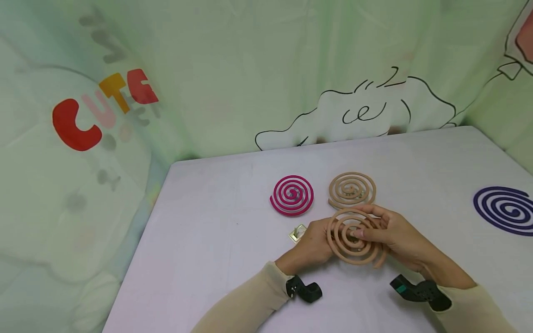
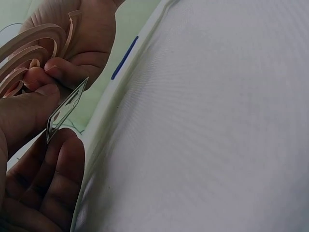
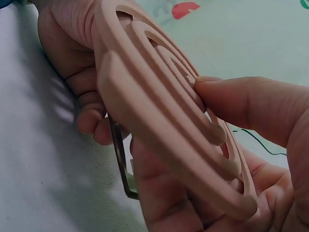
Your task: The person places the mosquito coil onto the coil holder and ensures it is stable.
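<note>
A tan mosquito coil (image 1: 354, 262) is tilted up between the two hands, over the white-covered table. My right hand (image 1: 395, 238) pinches it near the middle, thumb on the near face and fingers behind. Behind the coil, my left hand (image 1: 314, 243) holds a thin metal coil stand (image 2: 67, 100), its thumb reaching the coil's centre. From the right wrist, the stand's dark-edged frame (image 3: 120, 159) shows below the coil (image 3: 159, 136). Much of the left hand's fingers is hidden by the coil in the head view.
A small shiny metal stand (image 1: 297, 233) lies just left of the left hand. Farther back are a magenta coil (image 1: 293, 214) and a second tan coil (image 1: 351, 173). A dark purple coil (image 1: 514, 212) lies at the right. A printed curtain (image 1: 233, 78) hangs behind the table.
</note>
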Demonstrator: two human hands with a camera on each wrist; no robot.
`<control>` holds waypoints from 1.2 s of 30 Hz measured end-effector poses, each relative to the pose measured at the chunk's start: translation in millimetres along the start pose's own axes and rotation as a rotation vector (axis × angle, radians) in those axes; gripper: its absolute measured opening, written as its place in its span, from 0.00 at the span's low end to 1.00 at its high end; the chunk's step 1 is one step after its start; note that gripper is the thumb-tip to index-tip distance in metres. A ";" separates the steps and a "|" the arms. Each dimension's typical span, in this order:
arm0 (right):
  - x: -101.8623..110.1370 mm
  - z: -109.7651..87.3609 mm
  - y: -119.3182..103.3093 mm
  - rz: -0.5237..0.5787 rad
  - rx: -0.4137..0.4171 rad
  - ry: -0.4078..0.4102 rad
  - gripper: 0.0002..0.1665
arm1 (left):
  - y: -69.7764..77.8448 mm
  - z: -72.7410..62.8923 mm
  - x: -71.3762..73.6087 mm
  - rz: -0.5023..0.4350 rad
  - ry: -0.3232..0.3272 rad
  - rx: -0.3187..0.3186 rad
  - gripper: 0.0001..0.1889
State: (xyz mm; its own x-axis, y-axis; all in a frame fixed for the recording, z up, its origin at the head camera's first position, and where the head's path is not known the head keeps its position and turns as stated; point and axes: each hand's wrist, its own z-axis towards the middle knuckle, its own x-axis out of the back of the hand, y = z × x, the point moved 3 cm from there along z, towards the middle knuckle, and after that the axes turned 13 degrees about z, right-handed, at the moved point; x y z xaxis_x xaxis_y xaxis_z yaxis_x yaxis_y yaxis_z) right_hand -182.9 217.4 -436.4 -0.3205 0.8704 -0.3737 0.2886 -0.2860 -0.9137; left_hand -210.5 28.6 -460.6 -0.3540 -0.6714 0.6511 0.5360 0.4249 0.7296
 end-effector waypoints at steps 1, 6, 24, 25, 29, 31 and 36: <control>-0.1 -0.1 0.1 -0.003 0.001 0.004 0.30 | -0.2 0.0 -0.3 -0.003 -0.003 0.000 0.07; -0.6 0.0 0.4 -0.043 -0.001 0.038 0.31 | -0.6 0.1 -0.9 0.038 -0.011 -0.028 0.05; -0.9 -0.3 0.5 -0.037 0.011 0.050 0.25 | 1.1 -0.9 0.3 -0.013 -0.025 -0.032 0.04; -1.0 -0.2 0.5 -0.038 0.011 0.044 0.26 | 0.9 -0.9 0.1 -0.013 -0.025 -0.030 0.04; -1.2 -0.1 0.4 -0.046 0.007 0.033 0.27 | 1.5 -0.5 0.3 -0.011 -0.021 -0.024 0.04; -1.2 -0.1 0.5 -0.048 0.005 0.036 0.27 | 2.0 -0.6 0.9 -0.010 -0.017 -0.022 0.05; -1.4 -0.6 0.6 -0.057 0.001 0.044 0.26 | 2.4 -0.3 1.3 -0.006 -0.014 -0.004 0.05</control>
State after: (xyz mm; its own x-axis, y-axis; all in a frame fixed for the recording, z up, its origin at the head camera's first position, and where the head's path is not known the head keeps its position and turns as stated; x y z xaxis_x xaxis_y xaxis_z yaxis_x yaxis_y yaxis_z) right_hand -181.8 216.3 -436.4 -0.2963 0.9022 -0.3134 0.2697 -0.2357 -0.9336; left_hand -209.4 28.6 -458.1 -0.3680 -0.6650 0.6499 0.5370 0.4186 0.7324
